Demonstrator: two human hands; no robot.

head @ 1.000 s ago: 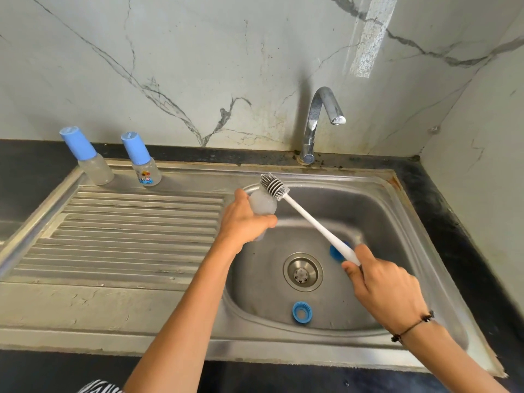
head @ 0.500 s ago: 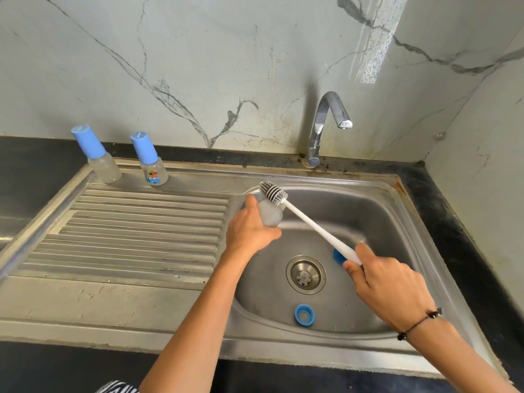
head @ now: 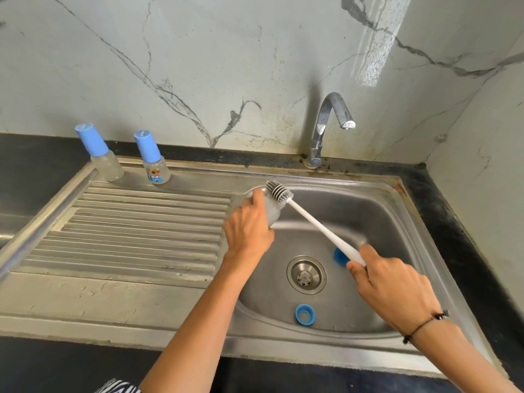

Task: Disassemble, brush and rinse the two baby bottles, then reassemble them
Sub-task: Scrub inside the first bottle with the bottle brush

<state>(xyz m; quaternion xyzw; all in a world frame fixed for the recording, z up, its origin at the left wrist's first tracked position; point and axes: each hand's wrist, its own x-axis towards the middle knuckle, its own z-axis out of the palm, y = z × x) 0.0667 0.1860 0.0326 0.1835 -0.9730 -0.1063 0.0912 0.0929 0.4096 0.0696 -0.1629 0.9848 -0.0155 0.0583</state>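
My left hand (head: 249, 231) grips a clear open bottle body (head: 272, 211) over the sink basin's left rim. My right hand (head: 394, 287) holds the white handle of a bottle brush (head: 320, 226); its grey bristle head (head: 278, 192) rests against the top of that bottle. A blue screw ring (head: 304, 314) lies on the basin floor near the front. Another blue part (head: 339, 256) lies behind the brush handle, partly hidden. Two capped bottles stand at the back of the drainboard: a plain one (head: 103, 157) and one with a printed picture (head: 154, 163).
The steel sink (head: 397, 222) has a drain (head: 306, 275) in the middle and a ribbed drainboard (head: 136, 228) to the left. A chrome tap (head: 329, 120) stands behind the basin with no water running. Marble walls close the back and right.
The bottle and brush head have stayed together at the basin's left rim. The view has shifted slightly, and both hands keep their grips.
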